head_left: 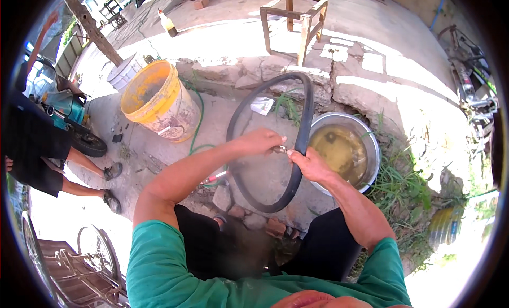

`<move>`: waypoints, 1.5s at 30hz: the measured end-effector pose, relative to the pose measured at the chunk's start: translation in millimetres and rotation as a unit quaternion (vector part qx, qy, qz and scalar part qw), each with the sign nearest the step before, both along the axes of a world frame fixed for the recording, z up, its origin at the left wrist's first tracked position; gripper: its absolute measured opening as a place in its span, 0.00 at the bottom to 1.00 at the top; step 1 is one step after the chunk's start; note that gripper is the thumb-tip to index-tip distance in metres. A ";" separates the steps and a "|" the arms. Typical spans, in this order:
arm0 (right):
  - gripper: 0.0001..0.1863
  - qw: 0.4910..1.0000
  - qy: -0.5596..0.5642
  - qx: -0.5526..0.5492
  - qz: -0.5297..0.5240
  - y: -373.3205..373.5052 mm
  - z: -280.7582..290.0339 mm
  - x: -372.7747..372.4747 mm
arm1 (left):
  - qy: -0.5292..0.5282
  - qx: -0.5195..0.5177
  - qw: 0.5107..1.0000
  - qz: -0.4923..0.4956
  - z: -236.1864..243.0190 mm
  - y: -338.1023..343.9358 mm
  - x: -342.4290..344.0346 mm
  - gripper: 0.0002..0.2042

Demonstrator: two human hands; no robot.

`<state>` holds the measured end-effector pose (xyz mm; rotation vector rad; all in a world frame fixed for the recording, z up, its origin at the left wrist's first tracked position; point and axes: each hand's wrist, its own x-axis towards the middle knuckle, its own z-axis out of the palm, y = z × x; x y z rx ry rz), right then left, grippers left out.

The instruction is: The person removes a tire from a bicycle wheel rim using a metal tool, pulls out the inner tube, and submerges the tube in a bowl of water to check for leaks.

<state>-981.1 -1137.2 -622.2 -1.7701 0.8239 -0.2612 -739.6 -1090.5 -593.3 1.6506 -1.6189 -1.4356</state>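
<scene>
A black rubber inner tube (239, 175) hangs as a loose loop in front of me. My right hand (314, 163) grips its right side, thumb toward the middle of the loop. From the tube a small metal valve stem (279, 148) points left, toward my left hand (260, 141). The fingers of my left hand are closed at the stem's end; whether they also hold a small cap or fitting cannot be made out. Just right of my right hand, a round metal basin (377, 158) holds murky yellowish water (339, 149).
A yellow-rimmed bucket (159, 103) stands left, beside a green hose (199, 119). A wooden stool frame (295, 13) and a bottle (167, 23) are farther back. Another person (40, 143) stands at left, near a cart (74, 265). Broken concrete and grass (400, 186) lie around the basin.
</scene>
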 end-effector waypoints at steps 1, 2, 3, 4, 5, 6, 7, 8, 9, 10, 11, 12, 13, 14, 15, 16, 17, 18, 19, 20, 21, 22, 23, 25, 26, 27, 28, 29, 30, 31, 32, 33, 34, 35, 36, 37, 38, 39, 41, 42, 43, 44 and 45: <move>0.26 1.000 -0.001 -0.011 -0.001 0.0 0.3 -1.1 | 0.007 0.024 0.999 0.022 4.9 0.3 -5.7 0.23; 0.26 1.000 -0.002 -0.021 -0.001 -0.3 0.3 -2.8 | 0.014 0.049 0.998 0.045 7.8 -0.3 -10.0 0.23; 0.26 1.000 -0.003 -0.023 -0.001 0.5 -0.3 -2.9 | 0.013 0.047 0.998 0.045 6.4 -2.4 -8.6 0.23; 0.25 0.999 0.001 -0.047 0.008 1.5 -2.3 -3.1 | -0.003 0.080 0.996 0.043 3.0 -6.8 -5.9 0.22; 0.25 0.997 0.007 -0.071 0.017 2.0 -2.7 -3.5 | -0.018 0.113 0.993 0.041 0.7 -9.9 -3.9 0.21; 0.25 0.997 0.007 -0.071 0.018 3.5 1.9 -3.8 | -0.017 0.113 0.993 0.041 1.7 -10.0 -4.8 0.21; 0.24 0.997 0.013 -0.072 0.026 6.1 10.5 -3.7 | -0.011 0.121 0.992 0.028 3.0 -9.8 -5.5 0.21; 0.24 0.997 0.019 -0.074 0.034 7.4 14.8 -4.2 | -0.004 0.129 0.992 0.014 3.4 -10.0 -6.1 0.20; 0.24 0.996 0.020 -0.075 0.034 7.9 15.0 -5.6 | -0.004 0.128 0.992 0.013 0.0 -11.6 -5.1 0.20; 0.23 0.995 0.002 -0.092 0.037 8.6 14.4 -7.1 | -0.012 0.085 0.995 -0.043 -3.5 -13.6 -4.2 0.20; 0.23 0.993 -0.015 -0.108 0.040 9.0 14.0 -8.4 | -0.016 0.063 0.995 -0.072 -7.2 -16.2 -3.6 0.19; 0.23 0.993 -0.014 -0.109 0.040 9.3 14.6 -9.5 | -0.020 0.040 0.994 -0.099 -4.6 -17.0 -5.3 0.19; 0.23 0.992 -0.008 -0.117 0.046 9.3 15.4 -10.1 | -0.025 0.069 0.994 -0.084 -0.8 -18.3 -8.0 0.19; 0.23 0.991 -0.003 -0.125 0.053 9.1 16.2 -10.4 | -0.031 0.076 0.993 -0.081 1.0 -19.4 -8.2 0.20; 0.23 0.989 0.020 -0.138 0.057 6.9 11.9 -10.5 | -0.036 0.085 0.992 -0.080 4.0 -20.9 -9.8 0.21; 0.23 0.989 0.021 -0.137 0.057 5.6 10.0 -10.9 | -0.042 0.093 0.992 -0.079 7.4 -22.4 -11.6 0.21; 0.22 0.986 0.029 -0.152 0.060 4.6 8.8 -11.1 | -0.056 0.113 0.990 -0.062 11.1 -23.5 -14.2 0.23; 0.22 0.985 0.033 -0.158 0.063 4.9 8.5 -10.6 | -0.062 0.124 0.989 -0.053 14.3 -24.0 -16.7 0.24; 0.22 0.983 0.038 -0.165 0.065 5.5 9.1 -9.9 | -0.069 0.135 0.988 -0.043 17.6 -24.3 -19.4 0.25; 0.21 0.981 0.026 -0.178 0.072 7.2 12.2 -9.5 | -0.074 0.144 0.986 -0.041 18.4 -24.9 -21.0 0.26; 0.21 0.980 0.020 -0.183 0.078 8.5 13.6 -8.6 | -0.076 0.150 0.985 -0.038 17.0 -24.4 -21.2 0.27; 0.20 0.978 0.014 -0.189 0.083 9.8 15.0 -7.7 | -0.078 0.156 0.984 -0.035 15.8 -24.2 -21.4 0.28; 0.19 0.976 0.011 -0.201 0.084 10.1 14.9 -6.8 | -0.078 0.143 0.986 -0.034 10.4 -24.8 -20.3 0.29; 0.19 0.974 0.008 -0.211 0.086 11.7 14.8 -5.2 | -0.078 0.131 0.988 -0.032 -1.9 -24.3 -17.2 0.29; 0.19 0.972 -0.005 -0.221 0.080 12.3 15.1 -4.0 | -0.064 0.107 0.992 -0.023 -8.2 -23.2 -15.3 0.29; 0.19 0.972 -0.007 -0.221 0.077 14.0 13.1 -6.1 | -0.053 0.099 0.993 -0.021 -11.5 -20.0 -18.7 0.29; 0.19 0.972 -0.011 -0.224 0.073 14.2 12.5 -7.0 | -0.044 0.089 0.995 -0.018 -13.3 -18.6 -20.7 0.28; 0.19 0.969 -0.014 -0.239 0.062 9.5 13.0 -6.4 | -0.054 -0.010 0.998 -0.022 -13.4 -19.6 -21.2 0.28; 0.19 0.967 -0.015 -0.247 0.057 8.4 3.5 -6.0 | -0.045 0.007 0.999 0.011 -14.5 -17.7 -25.6 0.27; 0.19 0.965 -0.015 -0.257 0.051 7.4 -4.3 -6.8 | -0.033 0.021 0.998 0.043 -14.2 -16.3 -31.1 0.26; 0.19 0.962 -0.015 -0.267 0.046 6.6 -12.5 -6.5 | -0.022 0.035 0.996 0.077 -14.0 -14.2 -35.6 0.25; 0.19 0.962 -0.016 -0.267 0.044 10.7 -14.9 -5.5 | -0.007 0.052 0.994 0.098 -22.4 -12.0 -35.3 0.25; 0.19 0.967 -0.009 -0.249 0.049 13.3 -14.1 -6.1 | 0.007 0.066 0.991 0.117 -29.2 -10.6 -36.6 0.25; 0.18 0.963 -0.028 -0.262 0.054 14.5 -11.4 -7.7 | 0.021 0.079 0.989 0.124 -27.2 -7.9 -39.1 0.25; 0.17 0.958 -0.049 -0.278 0.060 16.8 -10.8 -8.6 | 0.025 0.092 0.987 0.126 -25.2 -2.6 -43.2 0.25; 0.17 0.960 -0.046 -0.271 0.062 17.8 -11.4 -9.0 | 0.018 0.071 0.989 0.128 -22.4 -1.3 -47.3 0.25; 0.16 0.956 -0.066 -0.280 0.065 19.7 -13.3 -9.8 | 0.011 0.050 0.990 0.130 -23.0 0.9 -49.8 0.25; 0.16 0.950 -0.079 -0.294 0.066 15.3 -10.9 -8.2 | -0.009 0.027 0.992 0.121 -22.0 -3.7 -46.1 0.26; 0.15 0.946 -0.063 -0.309 0.075 15.7 -16.5 -9.5 | -0.041 0.012 0.994 0.098 -23.3 -4.2 -43.3 0.27; 0.15 0.944 -0.052 -0.316 0.079 15.7 -14.7 -7.2 | -0.051 0.007 0.995 0.090 -23.4 -6.6 -40.2 0.28; 0.15 0.942 -0.041 -0.323 0.083 15.6 -12.0 -4.8 | -0.061 0.002 0.995 0.082 -23.4 -8.9 -36.7 0.28; 0.15 0.960 -0.036 -0.271 0.064 15.8 -7.8 -2.4 | -0.071 -0.006 0.995 0.074 -22.7 -12.5 -31.8 0.28; 0.15 0.968 -0.031 -0.243 0.054 15.3 -7.5 -2.3 | -0.073 0.004 0.995 0.067 -20.3 -14.3 -31.9 0.29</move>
